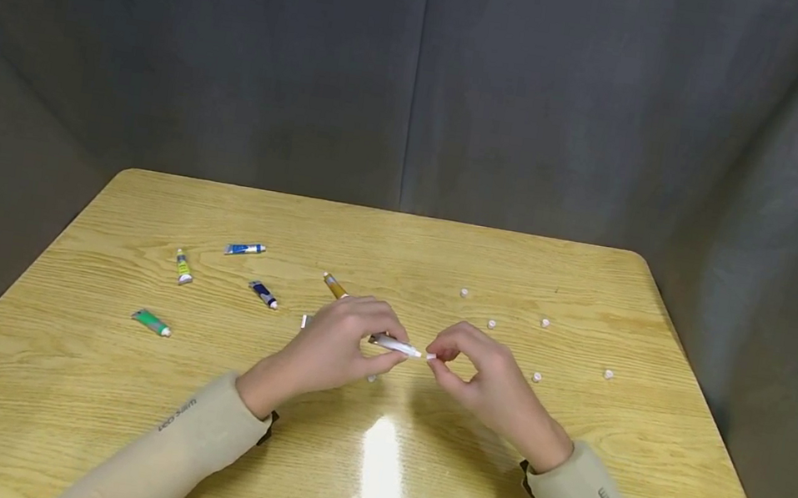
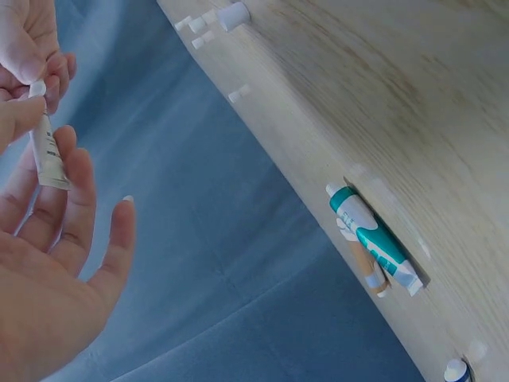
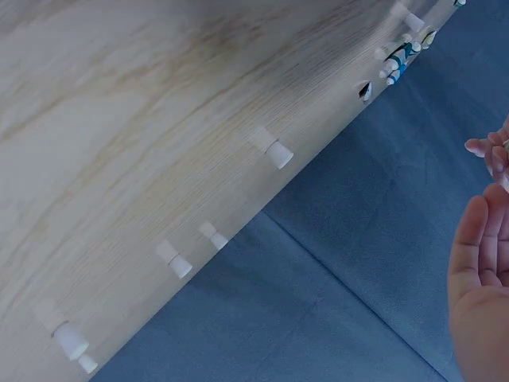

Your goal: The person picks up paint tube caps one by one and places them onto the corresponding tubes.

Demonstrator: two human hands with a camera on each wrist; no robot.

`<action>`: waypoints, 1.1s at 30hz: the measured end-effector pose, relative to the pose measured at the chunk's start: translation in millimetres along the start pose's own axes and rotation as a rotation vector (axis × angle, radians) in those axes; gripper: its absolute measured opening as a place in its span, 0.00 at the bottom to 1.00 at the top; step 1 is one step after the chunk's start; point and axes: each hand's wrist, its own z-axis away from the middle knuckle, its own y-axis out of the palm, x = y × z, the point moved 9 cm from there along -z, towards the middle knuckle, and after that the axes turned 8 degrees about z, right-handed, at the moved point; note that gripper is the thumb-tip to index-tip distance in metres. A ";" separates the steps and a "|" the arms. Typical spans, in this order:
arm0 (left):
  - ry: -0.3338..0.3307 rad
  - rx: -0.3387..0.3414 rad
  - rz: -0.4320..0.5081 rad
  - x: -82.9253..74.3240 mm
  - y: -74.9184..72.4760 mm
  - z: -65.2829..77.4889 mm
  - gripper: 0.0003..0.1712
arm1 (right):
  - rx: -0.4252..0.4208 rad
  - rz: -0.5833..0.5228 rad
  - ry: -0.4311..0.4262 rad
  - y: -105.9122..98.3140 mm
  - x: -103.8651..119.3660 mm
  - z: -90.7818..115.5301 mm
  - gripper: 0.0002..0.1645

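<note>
Between the thumb and fingers of my left hand [image 1: 337,340] is a small silvery-white paint tube [image 1: 395,345], its nozzle turned right. My right hand [image 1: 495,384] pinches a small white cap [image 1: 431,357] between thumb and fingertips. In the head view a narrow gap separates cap and nozzle. The left wrist view shows the tube's printed side [image 2: 48,151] and flat end, with the outer fingers of the left hand spread beneath. In the right wrist view the right hand [image 3: 487,278] appears at the right edge, its fingertips cut off.
Several paint tubes lie on the left: green [image 1: 151,322], yellow [image 1: 183,267], blue [image 1: 245,249], dark blue [image 1: 263,294] and ochre [image 1: 335,284]. Another tube's end [image 1: 305,321] shows behind the left hand. Several white caps [image 1: 537,377] stand on the wooden table [image 1: 307,489] at right.
</note>
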 end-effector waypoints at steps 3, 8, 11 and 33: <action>-0.001 -0.006 0.006 0.0 0.5 -0.6 0.05 | -0.018 0.006 0.005 -0.1 0.4 0.0 0.13; -0.002 -0.011 0.025 -0.9 1.3 -1.0 0.04 | -0.042 0.004 0.001 -0.5 2.1 -0.2 0.14; 0.000 -0.013 0.024 -1.1 2.0 -1.6 0.05 | -0.050 0.002 -0.002 -0.9 3.2 -0.5 0.15; -0.007 -0.015 0.013 -3.4 2.2 -3.1 0.06 | -0.057 -0.006 0.012 -1.5 2.8 -1.8 0.14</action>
